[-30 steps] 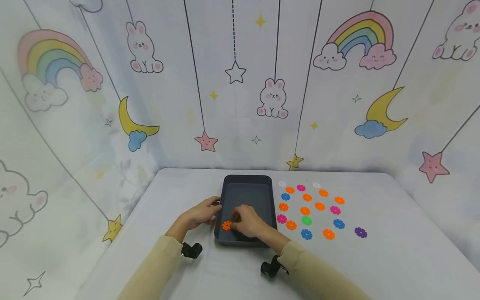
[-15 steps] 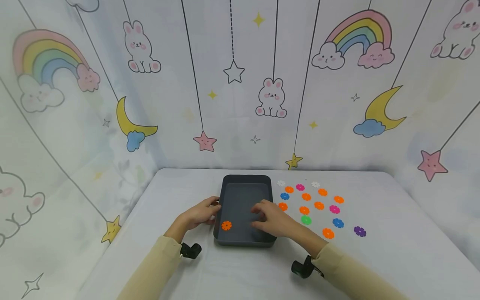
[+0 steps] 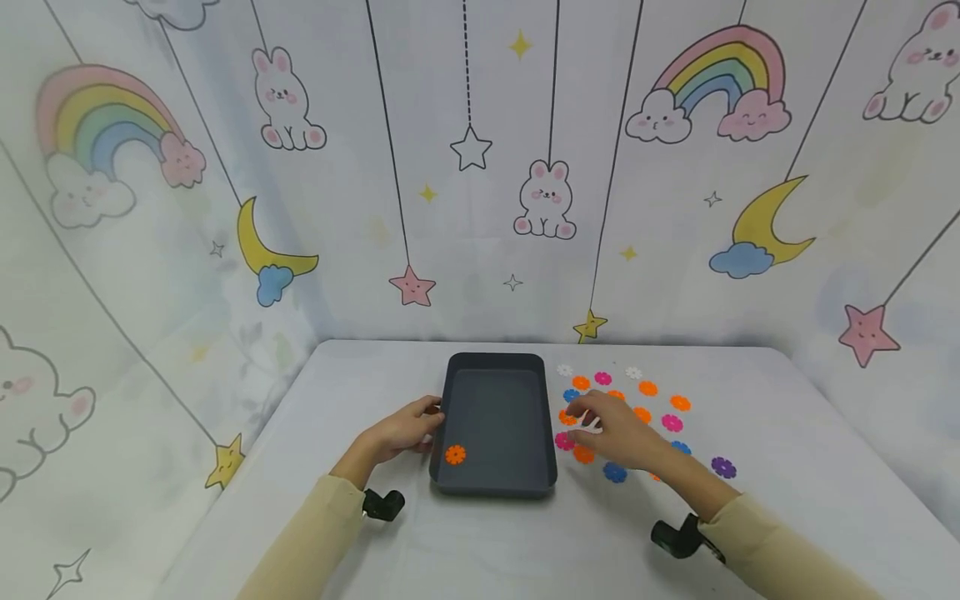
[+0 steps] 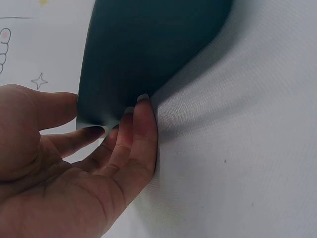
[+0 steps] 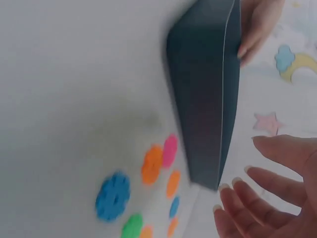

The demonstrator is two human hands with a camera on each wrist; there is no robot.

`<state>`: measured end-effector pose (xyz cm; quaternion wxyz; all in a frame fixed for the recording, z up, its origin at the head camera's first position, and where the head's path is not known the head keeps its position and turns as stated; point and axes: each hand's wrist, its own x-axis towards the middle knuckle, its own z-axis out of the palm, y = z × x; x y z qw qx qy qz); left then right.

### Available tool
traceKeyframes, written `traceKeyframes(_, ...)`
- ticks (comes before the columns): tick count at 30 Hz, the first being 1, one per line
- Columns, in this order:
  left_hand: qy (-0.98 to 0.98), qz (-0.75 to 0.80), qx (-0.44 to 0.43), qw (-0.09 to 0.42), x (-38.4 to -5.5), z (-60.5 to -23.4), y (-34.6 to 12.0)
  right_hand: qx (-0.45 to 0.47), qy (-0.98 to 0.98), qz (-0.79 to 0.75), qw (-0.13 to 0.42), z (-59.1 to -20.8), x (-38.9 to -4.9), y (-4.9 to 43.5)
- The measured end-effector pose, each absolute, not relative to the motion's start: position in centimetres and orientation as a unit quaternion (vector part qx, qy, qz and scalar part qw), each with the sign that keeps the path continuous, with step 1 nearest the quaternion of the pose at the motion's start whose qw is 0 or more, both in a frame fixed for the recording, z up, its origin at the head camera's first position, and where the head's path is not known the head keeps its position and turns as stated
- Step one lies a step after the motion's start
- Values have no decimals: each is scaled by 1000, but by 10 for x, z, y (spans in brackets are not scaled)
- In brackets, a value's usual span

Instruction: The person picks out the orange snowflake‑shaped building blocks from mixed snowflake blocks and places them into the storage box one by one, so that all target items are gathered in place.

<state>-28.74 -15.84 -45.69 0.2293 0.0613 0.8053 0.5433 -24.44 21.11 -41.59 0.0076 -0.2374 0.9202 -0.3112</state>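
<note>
A dark grey rectangular tray [image 3: 495, 417] lies on the white table with one orange flower-shaped disc [image 3: 455, 455] inside, near its front left corner. My left hand [image 3: 405, 431] holds the tray at its left side; in the left wrist view, curled fingers [image 4: 143, 129] lie against the outer wall and the thumb is at the rim. My right hand [image 3: 618, 429] hovers right of the tray over the scattered discs, fingers spread and nothing between them. Closest to its fingertips are a pink disc [image 3: 564, 441] and an orange disc [image 3: 567, 417]. The hand covers some discs.
More flower-shaped discs lie right of the tray, including a blue disc [image 3: 615, 472], a purple disc [image 3: 723, 467] and a white disc [image 3: 633, 372]. A patterned curtain [image 3: 480, 208] with rabbits and rainbows stands behind the table [image 3: 465, 542].
My right hand let go of the orange disc in the tray and moved right, out over the loose discs. My left hand stays at the tray's left side.
</note>
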Motion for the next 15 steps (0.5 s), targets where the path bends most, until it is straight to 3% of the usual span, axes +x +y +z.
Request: traceKeyframes(15, 805, 542, 64, 231, -287, -457, -159, -171, 947, -272, -30, -419, -281, 328)
